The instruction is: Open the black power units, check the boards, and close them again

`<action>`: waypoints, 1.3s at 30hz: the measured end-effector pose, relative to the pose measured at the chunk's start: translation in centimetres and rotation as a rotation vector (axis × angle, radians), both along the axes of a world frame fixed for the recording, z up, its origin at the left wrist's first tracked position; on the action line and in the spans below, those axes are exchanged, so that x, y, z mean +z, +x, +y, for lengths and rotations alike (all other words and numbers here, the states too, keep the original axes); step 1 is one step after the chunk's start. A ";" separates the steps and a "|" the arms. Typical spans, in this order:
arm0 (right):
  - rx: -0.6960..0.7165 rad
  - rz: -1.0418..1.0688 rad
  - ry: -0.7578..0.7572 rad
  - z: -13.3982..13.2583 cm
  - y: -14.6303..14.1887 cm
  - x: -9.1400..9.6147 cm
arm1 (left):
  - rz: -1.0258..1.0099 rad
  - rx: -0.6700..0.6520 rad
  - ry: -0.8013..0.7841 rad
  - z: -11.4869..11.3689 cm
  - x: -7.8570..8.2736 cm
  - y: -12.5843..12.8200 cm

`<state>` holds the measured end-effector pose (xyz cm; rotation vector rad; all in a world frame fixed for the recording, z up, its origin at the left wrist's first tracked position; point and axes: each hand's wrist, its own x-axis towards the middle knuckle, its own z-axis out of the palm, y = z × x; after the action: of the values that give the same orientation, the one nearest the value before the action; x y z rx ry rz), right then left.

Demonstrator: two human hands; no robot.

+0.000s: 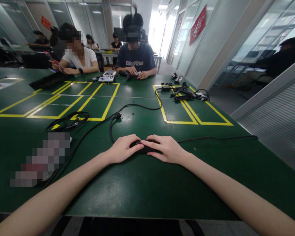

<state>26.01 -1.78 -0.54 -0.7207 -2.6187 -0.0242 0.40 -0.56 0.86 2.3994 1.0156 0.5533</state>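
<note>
Left hand (123,149) and right hand (169,149) each had the grip clamped on one end of a black block (147,149), dead at twelve o'clock, at tabletop (127,190) level. Cable bundle (181,97) lay toward one o'clock.

Person's left hand (123,150): palm down, fingers curled | right hand (169,150): beside left hand, palm down, index finger extended toward it | forearms (73,185): bare, angled inward
</note>
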 end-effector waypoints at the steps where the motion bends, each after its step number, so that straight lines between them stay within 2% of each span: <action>1: -0.005 -0.020 0.006 0.0 0.1 0.0 | -0.002 0.001 -0.021 0.0 0.1 0.0; 11: 0.008 -0.049 0.051 -0.2 0.2 0.3 | -0.024 -0.044 -0.163 0.5 0.7 -0.4; 15: -0.020 -0.042 -0.013 -0.3 0.1 0.4 | -0.030 -0.057 -0.161 0.5 0.5 -0.4; 18: -0.044 0.084 -0.147 -0.1 0.4 0.5 | -0.051 -0.044 -0.026 0.5 0.0 -0.5; 21: -0.089 0.305 -0.347 0.7 1.4 0.9 | -0.103 -0.014 0.227 0.7 -0.1 -0.9; 25: -0.288 0.692 -0.588 2.3 3.8 2.0 | -0.208 0.039 0.491 0.9 0.0 -1.3; 28: -0.407 0.946 -0.671 3.3 5.8 2.9 | -0.195 0.021 0.539 0.9 -0.3 -1.2; 30: -0.465 1.112 -0.643 3.9 7.1 3.3 | -0.126 -0.075 0.453 0.9 -0.7 -1.1; 33: -0.519 1.321 -0.506 4.6 9.2 3.6 | -0.001 -0.170 0.326 0.9 -1.2 -1.0; 36: -0.580 1.461 -0.368 5.3 11.3 3.3 | 0.017 -0.168 0.280 1.0 -1.3 -1.0; 39: -0.716 1.439 -0.193 6.1 13.1 2.4 | -0.007 -0.155 0.263 1.0 -1.2 -1.0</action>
<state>39.12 4.28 1.85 -1.1119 -0.9524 0.3847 -0.61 0.42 -0.37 2.6748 0.7850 0.6738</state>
